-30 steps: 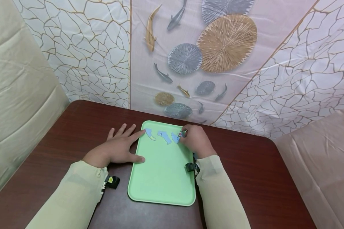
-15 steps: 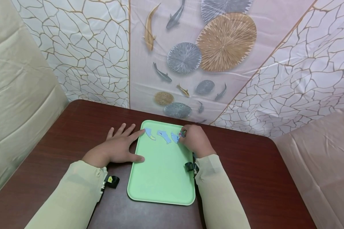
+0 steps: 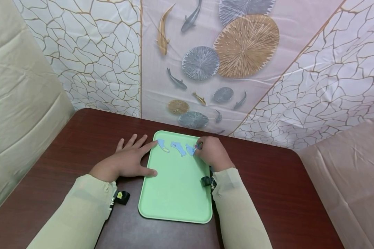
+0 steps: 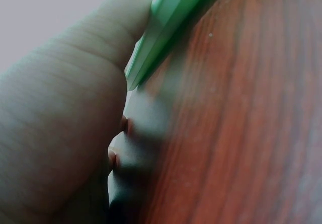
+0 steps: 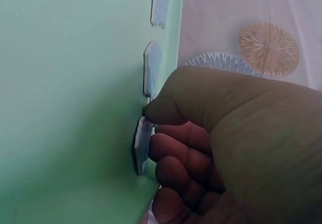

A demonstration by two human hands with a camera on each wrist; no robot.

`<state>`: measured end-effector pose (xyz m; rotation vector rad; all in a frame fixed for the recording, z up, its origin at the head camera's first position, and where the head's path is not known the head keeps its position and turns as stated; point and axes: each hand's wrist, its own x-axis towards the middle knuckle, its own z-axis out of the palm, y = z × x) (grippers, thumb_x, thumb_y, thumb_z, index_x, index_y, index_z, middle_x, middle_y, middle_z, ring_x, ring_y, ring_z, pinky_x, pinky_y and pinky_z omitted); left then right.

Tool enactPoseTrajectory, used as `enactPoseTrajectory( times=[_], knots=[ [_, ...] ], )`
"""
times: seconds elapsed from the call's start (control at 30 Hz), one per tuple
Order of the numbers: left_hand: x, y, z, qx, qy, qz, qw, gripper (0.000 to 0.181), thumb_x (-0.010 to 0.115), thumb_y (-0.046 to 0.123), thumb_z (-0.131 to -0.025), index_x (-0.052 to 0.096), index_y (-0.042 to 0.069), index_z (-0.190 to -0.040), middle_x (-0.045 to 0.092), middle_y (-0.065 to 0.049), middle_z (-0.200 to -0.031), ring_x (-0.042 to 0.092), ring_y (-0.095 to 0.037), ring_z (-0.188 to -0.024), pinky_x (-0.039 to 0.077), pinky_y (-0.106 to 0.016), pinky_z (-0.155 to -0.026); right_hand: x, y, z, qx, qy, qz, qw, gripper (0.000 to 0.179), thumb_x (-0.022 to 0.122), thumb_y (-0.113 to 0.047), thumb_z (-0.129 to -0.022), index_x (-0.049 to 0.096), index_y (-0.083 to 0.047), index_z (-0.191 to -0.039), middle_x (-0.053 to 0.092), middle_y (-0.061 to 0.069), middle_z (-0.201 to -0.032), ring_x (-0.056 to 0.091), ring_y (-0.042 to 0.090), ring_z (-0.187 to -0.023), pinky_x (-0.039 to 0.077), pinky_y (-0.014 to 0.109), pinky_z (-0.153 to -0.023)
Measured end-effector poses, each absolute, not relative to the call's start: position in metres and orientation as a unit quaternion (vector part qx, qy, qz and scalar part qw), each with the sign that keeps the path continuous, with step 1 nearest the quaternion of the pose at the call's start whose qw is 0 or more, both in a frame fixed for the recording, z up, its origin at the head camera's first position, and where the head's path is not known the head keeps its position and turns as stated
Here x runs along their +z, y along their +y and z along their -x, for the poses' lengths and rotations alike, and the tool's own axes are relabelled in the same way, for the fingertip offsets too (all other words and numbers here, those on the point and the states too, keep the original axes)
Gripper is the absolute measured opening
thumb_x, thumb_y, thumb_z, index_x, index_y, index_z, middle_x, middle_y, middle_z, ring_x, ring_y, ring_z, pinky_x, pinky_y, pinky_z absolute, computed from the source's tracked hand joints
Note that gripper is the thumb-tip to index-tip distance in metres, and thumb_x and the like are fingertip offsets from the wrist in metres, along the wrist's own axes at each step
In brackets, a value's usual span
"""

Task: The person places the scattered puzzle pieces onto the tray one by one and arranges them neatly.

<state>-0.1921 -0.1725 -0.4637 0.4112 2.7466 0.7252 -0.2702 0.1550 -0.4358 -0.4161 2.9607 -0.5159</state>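
Flat, light-blue puzzle pieces lie in a row along the far end of a light green tray (image 3: 176,186). My left hand (image 3: 124,163) spreads its fingers at the tray's left side. Its index fingertip reaches the leftmost piece (image 3: 162,145), and its thumb lies over the rim. Beyond that are a middle piece (image 3: 178,148) and another piece (image 3: 190,149) by my right thumb. At the far right corner my right hand (image 3: 214,152) pinches a puzzle piece (image 5: 143,146) with thumb and curled fingers, partly covering it in the head view.
The tray rests on a dark reddish-brown wooden table (image 3: 268,193). Behind the table's far edge hangs a patterned cloth (image 3: 202,100) with fish and round shapes. Plain beige cloth (image 3: 21,103) closes the left side, and similar cloth (image 3: 346,166) stands at the right.
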Motion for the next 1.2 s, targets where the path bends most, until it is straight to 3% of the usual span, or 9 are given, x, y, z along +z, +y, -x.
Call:
enactPoseTrajectory(
  times=[0.2,0.33,0.4,0.53,0.7,0.9,1.2],
  knots=[
    [-0.464,-0.173,0.192,0.251,0.948,-0.140,0.135,0.115,0.082,0.077,-0.089,0.022,0.041,-0.181,0.007,-0.014,-0.191,-0.005,-0.051,-0.176,-0.007,-0.081,-0.132,-0.436,0.157,0.271,-0.172,0.973,0.143,0.056,0.023,0.078,-0.011,-0.097,0.081,-0.005,-0.119,0.073,0.000,-0.089,0.060,0.017,-0.076,0.054,0.034,-0.074],
    [-0.464,-0.173,0.192,0.249,0.949,-0.138,0.135,0.116,0.082,0.078,-0.089,0.022,0.041,-0.181,0.008,-0.014,-0.191,-0.005,-0.051,-0.176,-0.007,-0.081,-0.132,-0.437,0.159,0.272,-0.176,0.971,0.151,0.058,0.004,0.075,-0.009,-0.096,0.077,-0.009,-0.100,0.049,-0.006,-0.068,0.045,0.014,-0.066,0.045,0.034,-0.068],
    [-0.463,-0.173,0.192,0.248,0.949,-0.137,0.135,0.116,0.083,0.077,-0.089,0.023,0.041,-0.181,0.008,-0.014,-0.191,-0.005,-0.051,-0.176,-0.007,-0.081,-0.132,-0.437,0.160,0.272,-0.180,0.970,0.153,0.061,0.003,0.074,-0.008,-0.096,0.072,-0.011,-0.094,0.039,-0.006,-0.065,0.039,0.013,-0.063,0.041,0.034,-0.066],
    [-0.462,-0.172,0.192,0.249,0.949,-0.137,0.136,0.116,0.083,0.077,-0.089,0.023,0.040,-0.181,0.008,-0.015,-0.191,-0.005,-0.051,-0.176,-0.007,-0.082,-0.132,-0.433,0.161,0.271,-0.187,0.969,0.148,0.068,0.004,0.075,-0.011,-0.098,0.075,-0.011,-0.102,0.054,-0.004,-0.070,0.046,0.014,-0.064,0.044,0.035,-0.067],
    [-0.463,-0.172,0.192,0.248,0.949,-0.137,0.135,0.116,0.083,0.077,-0.088,0.023,0.040,-0.181,0.008,-0.015,-0.191,-0.005,-0.051,-0.176,-0.006,-0.082,-0.132,-0.426,0.161,0.268,-0.186,0.969,0.147,0.066,0.027,0.076,-0.015,-0.100,0.080,-0.007,-0.126,0.076,0.002,-0.096,0.062,0.017,-0.076,0.054,0.037,-0.076],
    [-0.465,-0.173,0.193,0.247,0.950,-0.137,0.134,0.117,0.082,0.079,-0.087,0.023,0.041,-0.181,0.008,-0.014,-0.191,-0.005,-0.051,-0.176,-0.006,-0.082,-0.132,-0.418,0.162,0.265,-0.187,0.970,0.146,0.058,0.035,0.078,-0.021,-0.102,0.080,-0.008,-0.135,0.080,0.005,-0.119,0.071,0.020,-0.096,0.061,0.043,-0.089],
    [-0.464,-0.172,0.193,0.247,0.950,-0.138,0.135,0.117,0.083,0.078,-0.088,0.024,0.040,-0.181,0.008,-0.015,-0.191,-0.005,-0.051,-0.176,-0.006,-0.082,-0.132,-0.404,0.165,0.260,-0.185,0.971,0.145,0.048,0.037,0.081,-0.021,-0.101,0.079,-0.007,-0.135,0.080,0.010,-0.130,0.075,0.027,-0.115,0.062,0.050,-0.103]
  ],
)
